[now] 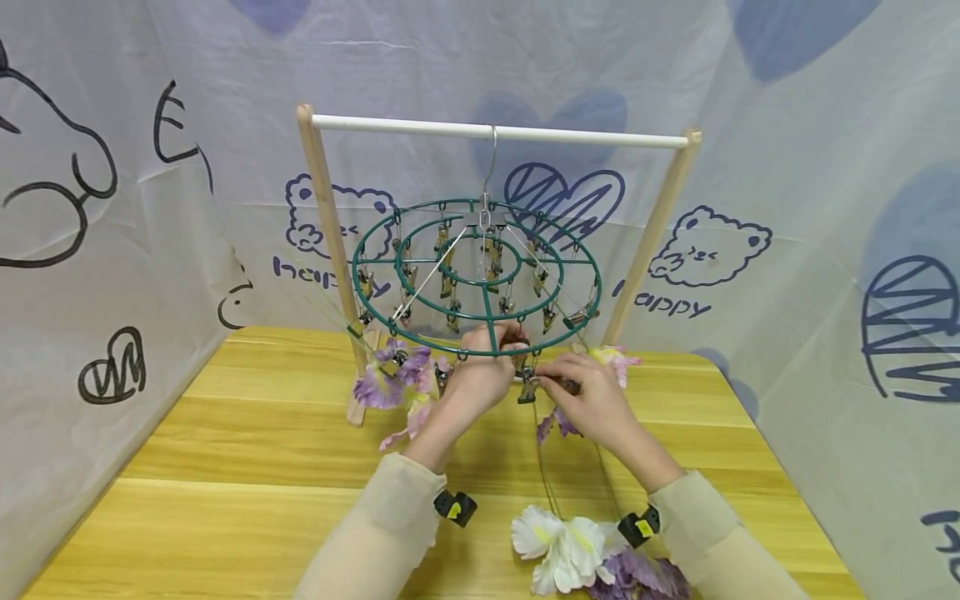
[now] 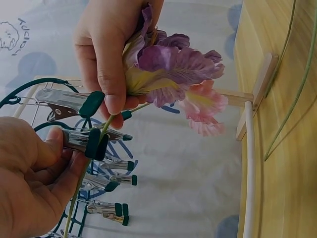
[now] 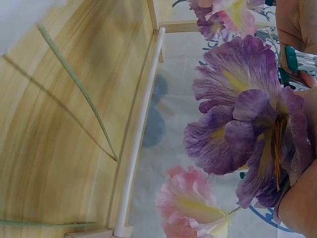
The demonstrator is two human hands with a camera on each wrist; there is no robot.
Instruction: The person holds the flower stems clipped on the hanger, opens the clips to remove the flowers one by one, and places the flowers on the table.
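A round green hanger (image 1: 491, 321) with several metal clips hangs at the centre. At its near edge my left hand (image 1: 487, 375) pinches a green-tipped metal clip (image 2: 74, 139) between thumb and fingers. My right hand (image 1: 596, 396) pinches the thin green stem (image 2: 74, 208) of a purple artificial flower (image 3: 237, 109), just below the bloom. In the left wrist view the stem crosses the clip's green tips. The bloom sits beneath my right hand in the head view, mostly hidden there. Another metal clip (image 2: 69, 101) hangs close beside the one I hold.
The hanger hooks onto a white bar (image 1: 420, 127) between wooden posts (image 1: 660, 225). Purple flowers (image 1: 378, 387) and a pink flower (image 1: 412, 417) hang at left, another pink flower (image 1: 615, 358) at right. A white flower (image 1: 562, 546) and a purple flower (image 1: 637, 577) lie on the table's near side.
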